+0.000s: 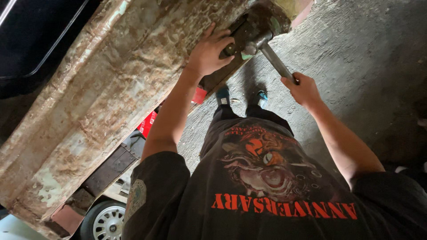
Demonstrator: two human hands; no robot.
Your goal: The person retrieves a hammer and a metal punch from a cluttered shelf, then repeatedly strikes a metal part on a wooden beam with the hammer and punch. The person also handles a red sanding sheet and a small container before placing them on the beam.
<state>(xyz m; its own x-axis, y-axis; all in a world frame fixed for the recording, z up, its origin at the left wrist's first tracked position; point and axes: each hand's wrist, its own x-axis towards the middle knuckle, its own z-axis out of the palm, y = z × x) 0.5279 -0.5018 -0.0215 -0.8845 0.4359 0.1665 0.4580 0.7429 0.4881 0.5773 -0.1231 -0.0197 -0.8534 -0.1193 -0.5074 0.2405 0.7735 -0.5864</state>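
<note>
Left hand [208, 52] lay spread, palm down, on the long rusty, flaking sheet-metal panel [102, 89], fingers reaching onto a dark, grimy metal block [249, 31] at the panel's end. Right hand [302, 89] was wrapped tight round the grey metal hammer handle [276, 62], low on the shaft; the hammer's head sat against or merged with that dark block, exact contact unclear. The panel ran diagonally across the view and was heavily corroded along its whole length, with pale paint patches left; no clean or straightened area could be made out, so the work looked early or mid-way. Below it: a red box-like container [147, 122], contents hidden, and a white spoked wheel [106, 222]. The person's feet in blue-trimmed shoes [222, 95] stood on the grey concrete floor [356, 53].
</note>
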